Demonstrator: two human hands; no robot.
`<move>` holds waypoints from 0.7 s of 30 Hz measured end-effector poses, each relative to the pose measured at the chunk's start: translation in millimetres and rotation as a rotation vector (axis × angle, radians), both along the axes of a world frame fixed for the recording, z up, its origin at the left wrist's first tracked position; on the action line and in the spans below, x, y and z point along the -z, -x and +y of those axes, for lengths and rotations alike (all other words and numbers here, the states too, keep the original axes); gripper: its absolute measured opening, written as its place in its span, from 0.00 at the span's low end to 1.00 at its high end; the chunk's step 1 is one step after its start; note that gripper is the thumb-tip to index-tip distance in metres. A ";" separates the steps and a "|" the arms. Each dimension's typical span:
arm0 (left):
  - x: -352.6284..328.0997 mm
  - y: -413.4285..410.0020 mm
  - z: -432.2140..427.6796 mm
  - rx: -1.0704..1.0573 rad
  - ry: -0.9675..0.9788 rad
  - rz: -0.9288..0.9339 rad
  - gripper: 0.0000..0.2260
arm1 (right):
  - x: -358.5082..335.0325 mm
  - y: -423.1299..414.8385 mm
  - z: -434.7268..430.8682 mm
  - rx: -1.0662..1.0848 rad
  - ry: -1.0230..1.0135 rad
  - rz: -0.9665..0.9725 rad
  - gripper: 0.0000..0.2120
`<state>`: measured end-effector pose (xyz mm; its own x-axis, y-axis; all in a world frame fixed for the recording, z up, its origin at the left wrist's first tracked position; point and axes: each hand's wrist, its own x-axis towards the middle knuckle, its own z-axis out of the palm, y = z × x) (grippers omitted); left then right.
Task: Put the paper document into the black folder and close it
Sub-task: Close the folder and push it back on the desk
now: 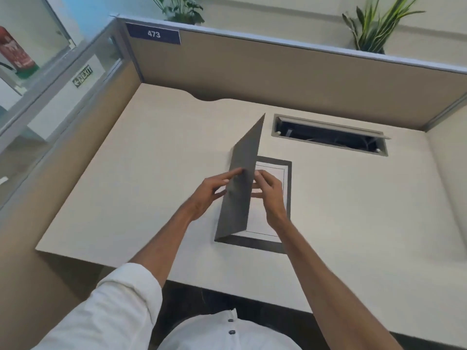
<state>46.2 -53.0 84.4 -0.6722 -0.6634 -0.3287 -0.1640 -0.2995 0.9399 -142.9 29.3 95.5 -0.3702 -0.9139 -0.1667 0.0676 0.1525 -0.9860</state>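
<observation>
The black folder (288, 188) lies on the beige desk, its back panel flat and its front cover (243, 180) raised nearly upright on the left side. A white paper document (262, 224) with a thin printed border rests on the flat panel inside. My left hand (211, 193) touches the outer face of the raised cover with spread fingers. On the inner side, my right hand (269, 195) pinches the cover's free edge above the paper. Part of the paper is hidden behind the cover and my right hand.
An open cable tray slot (331, 135) is cut into the desk (126, 185) behind the folder. Tan cubicle partitions (278, 72) enclose the desk at the back and both sides. Potted plants (374, 29) stand beyond the rear partition. The desk's front edge runs just below my forearms.
</observation>
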 end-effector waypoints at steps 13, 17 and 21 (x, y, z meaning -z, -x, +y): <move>80.9 66.5 35.7 0.433 0.781 -0.772 0.26 | 64.8 106.0 64.6 0.287 -0.385 0.107 0.06; 103.0 59.2 47.1 0.436 0.881 -0.879 0.28 | 88.1 106.0 65.8 0.251 -0.483 0.348 0.20; 118.3 54.9 49.7 0.438 0.925 -0.881 0.29 | 103.0 88.4 65.6 0.190 -0.518 0.575 0.23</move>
<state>-8.7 -3.3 -33.9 -0.6830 -0.6614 -0.3100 -0.7304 0.6132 0.3009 -231.3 95.0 -7.5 -0.6691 -0.6849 -0.2885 -0.3595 0.6380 -0.6810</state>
